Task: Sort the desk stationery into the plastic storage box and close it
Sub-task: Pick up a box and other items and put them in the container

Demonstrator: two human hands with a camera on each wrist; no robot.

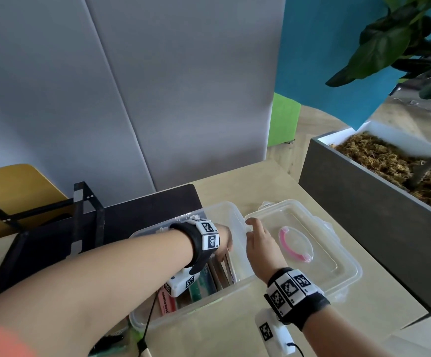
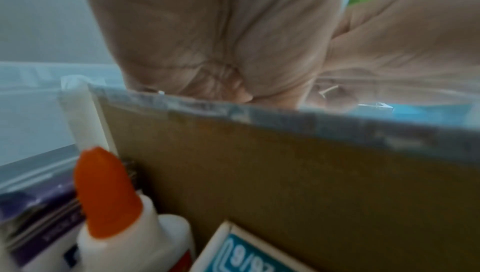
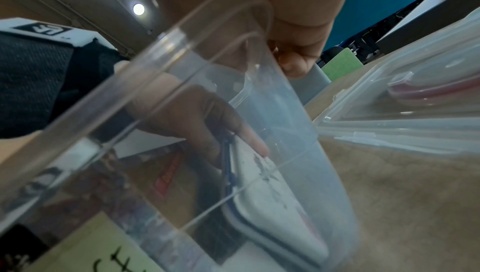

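Observation:
The clear plastic storage box point(image 1: 196, 314) stands open on the desk with stationery in it. My left hand point(image 1: 223, 243) reaches inside and grips the top edge of an upright brown-backed pad point(image 2: 285, 173). Seen through the box wall point(image 3: 298, 132), its fingers point(image 3: 228, 132) also touch a white zip pouch point(image 3: 270, 200). Beside the pad stand a glue bottle point(image 2: 111, 194) with an orange cap and a teal staples box point(image 2: 246, 256). My right hand point(image 1: 259, 243) holds the box's right rim, fingers point(image 3: 293, 65) curled down outside it. The clear lid point(image 1: 338, 256), with a pink handle point(image 1: 290, 247), lies flat to the right of the box.
A dark planter point(image 1: 363, 202) with moss and a leafy plant borders the desk on the right. A black metal stand point(image 1: 85, 215) on a dark mat point(image 1: 144, 210) sits left of the box. A grey partition rises behind, with a yellow chair point(image 1: 15, 184) at far left.

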